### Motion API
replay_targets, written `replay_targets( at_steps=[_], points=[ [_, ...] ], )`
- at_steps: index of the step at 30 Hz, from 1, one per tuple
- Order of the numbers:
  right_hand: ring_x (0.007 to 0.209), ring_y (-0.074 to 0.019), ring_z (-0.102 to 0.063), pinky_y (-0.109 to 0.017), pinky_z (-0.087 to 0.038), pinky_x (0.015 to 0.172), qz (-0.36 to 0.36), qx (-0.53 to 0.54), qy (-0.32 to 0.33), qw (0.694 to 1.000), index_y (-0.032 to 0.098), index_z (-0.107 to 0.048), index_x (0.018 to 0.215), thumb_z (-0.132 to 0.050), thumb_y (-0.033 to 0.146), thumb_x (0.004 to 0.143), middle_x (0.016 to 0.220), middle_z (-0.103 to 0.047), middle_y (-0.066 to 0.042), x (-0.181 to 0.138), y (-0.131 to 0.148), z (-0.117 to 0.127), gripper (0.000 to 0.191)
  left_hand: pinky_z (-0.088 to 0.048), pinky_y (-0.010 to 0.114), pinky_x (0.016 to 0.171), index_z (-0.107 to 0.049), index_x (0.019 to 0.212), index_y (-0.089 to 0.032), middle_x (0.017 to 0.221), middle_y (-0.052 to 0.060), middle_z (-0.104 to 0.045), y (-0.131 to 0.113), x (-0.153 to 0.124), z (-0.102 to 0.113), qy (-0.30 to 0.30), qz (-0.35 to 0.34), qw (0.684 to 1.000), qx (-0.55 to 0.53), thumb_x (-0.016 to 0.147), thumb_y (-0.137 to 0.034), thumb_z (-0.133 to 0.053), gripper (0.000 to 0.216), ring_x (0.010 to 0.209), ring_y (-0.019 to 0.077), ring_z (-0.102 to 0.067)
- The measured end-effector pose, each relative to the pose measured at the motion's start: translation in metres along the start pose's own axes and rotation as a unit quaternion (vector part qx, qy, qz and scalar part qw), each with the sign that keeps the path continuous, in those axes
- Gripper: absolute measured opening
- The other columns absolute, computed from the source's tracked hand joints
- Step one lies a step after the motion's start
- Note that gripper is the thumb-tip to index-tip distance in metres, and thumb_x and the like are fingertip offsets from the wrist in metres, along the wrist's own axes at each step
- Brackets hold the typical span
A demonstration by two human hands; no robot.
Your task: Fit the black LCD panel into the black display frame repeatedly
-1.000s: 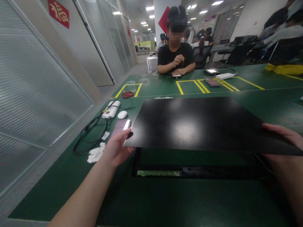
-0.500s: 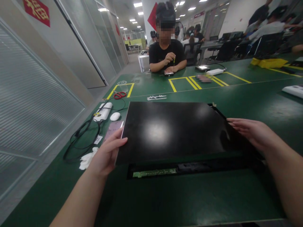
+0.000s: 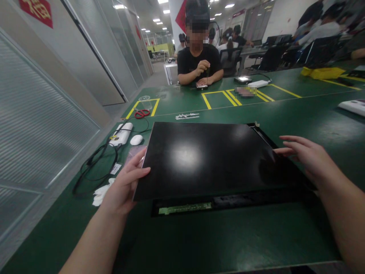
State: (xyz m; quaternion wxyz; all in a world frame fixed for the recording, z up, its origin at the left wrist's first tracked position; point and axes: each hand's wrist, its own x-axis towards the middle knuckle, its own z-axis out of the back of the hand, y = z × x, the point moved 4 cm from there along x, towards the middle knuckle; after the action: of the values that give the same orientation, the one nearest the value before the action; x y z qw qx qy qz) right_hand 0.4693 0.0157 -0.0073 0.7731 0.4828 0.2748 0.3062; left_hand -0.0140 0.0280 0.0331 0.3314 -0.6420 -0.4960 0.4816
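Observation:
A glossy black screen panel [image 3: 199,163] lies tilted over a black frame [image 3: 256,198], its left side raised. My left hand [image 3: 125,179] grips the panel's left edge, thumb on top and fingers beneath. By the right edge is my right hand [image 3: 308,158], fingers spread, with one fingertip at or near the panel's rim; whether it touches I cannot tell. Along the front strip of the frame shows a green circuit board [image 3: 185,207]. The panel hides most of the frame.
Left of the panel are a phone [image 3: 135,151], a white mouse-like object [image 3: 136,140], a white power strip [image 3: 122,134], black cables [image 3: 94,163] and crumpled tissue [image 3: 102,193]. Red scissors [image 3: 142,113] and white strips [image 3: 187,116] lie beyond. Across the table sits a person [image 3: 199,61].
My right hand has loosened from the panel's right edge, its fingers lifting and spreading. The panel's right side sits slightly lower over the frame. My left hand keeps its grip.

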Motion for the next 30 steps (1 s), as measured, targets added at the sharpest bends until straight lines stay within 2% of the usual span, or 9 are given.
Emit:
replay_targets(
  at_steps=[3,7,12,17,23,30],
  points=[
    [0.078,-0.0227,-0.069,-0.034,-0.049,0.071,0.007,-0.018,-0.01,1.0,0.023,-0.074,0.105,-0.067,0.04,0.07,0.07,-0.075,-0.006,0.002,-0.003,0.001,0.04,-0.067,0.035,0.08,-0.059,0.139,-0.021,0.125,0.008,-0.076,0.002,-0.001,0.0,-0.014,0.003,1.0,0.0,0.053,-0.01,-0.084,0.09,0.106,0.0333,-0.076],
    [0.081,-0.025,-0.07,-0.04,-0.05,0.082,0.009,-0.05,-0.035,0.998,0.023,-0.075,0.102,-0.066,0.043,0.07,0.069,-0.074,-0.006,0.0,-0.002,0.005,0.039,-0.066,0.031,0.068,-0.061,0.134,-0.022,0.117,0.007,-0.078,0.01,0.0,-0.001,-0.024,0.012,1.0,0.009,0.053,-0.009,-0.084,0.085,0.099,0.0317,-0.078],
    [0.082,-0.0268,-0.07,-0.041,-0.051,0.082,0.01,-0.11,-0.07,0.991,0.025,-0.075,0.1,-0.064,0.041,0.073,0.066,-0.073,-0.005,-0.005,0.005,0.009,0.033,-0.065,0.03,0.064,-0.059,0.136,-0.021,0.108,0.007,-0.08,0.017,0.004,-0.003,-0.011,0.014,1.0,0.019,0.055,-0.01,-0.085,0.086,0.092,0.0302,-0.079],
    [0.088,-0.03,-0.071,-0.045,-0.049,0.085,0.021,-0.147,-0.06,0.987,0.025,-0.075,0.102,-0.062,0.044,0.072,0.069,-0.075,-0.006,0.002,0.001,0.011,0.038,-0.063,0.028,0.059,-0.058,0.136,-0.02,0.103,0.006,-0.08,0.02,0.007,-0.005,-0.019,0.033,0.999,0.027,0.057,-0.008,-0.082,0.084,0.086,0.0281,-0.079],
    [0.081,-0.0265,-0.07,-0.041,-0.049,0.079,0.022,-0.15,-0.06,0.987,0.024,-0.077,0.1,-0.054,0.037,0.074,0.074,-0.077,-0.007,0.006,-0.004,0.014,0.036,-0.066,0.034,0.072,-0.057,0.138,-0.021,0.107,0.006,-0.08,0.024,0.009,-0.003,-0.005,0.035,0.999,0.03,0.059,-0.007,-0.081,0.083,0.093,0.0292,-0.079],
    [0.073,-0.0237,-0.068,-0.037,-0.047,0.071,0.028,-0.161,-0.064,0.985,0.024,-0.077,0.097,-0.055,0.033,0.072,0.073,-0.077,-0.006,0.004,-0.002,0.014,0.035,-0.067,0.038,0.08,-0.057,0.139,-0.021,0.111,0.007,-0.08,0.026,0.011,-0.001,0.003,0.029,0.999,0.031,0.061,-0.009,-0.082,0.083,0.103,0.0326,-0.077]
  ],
)
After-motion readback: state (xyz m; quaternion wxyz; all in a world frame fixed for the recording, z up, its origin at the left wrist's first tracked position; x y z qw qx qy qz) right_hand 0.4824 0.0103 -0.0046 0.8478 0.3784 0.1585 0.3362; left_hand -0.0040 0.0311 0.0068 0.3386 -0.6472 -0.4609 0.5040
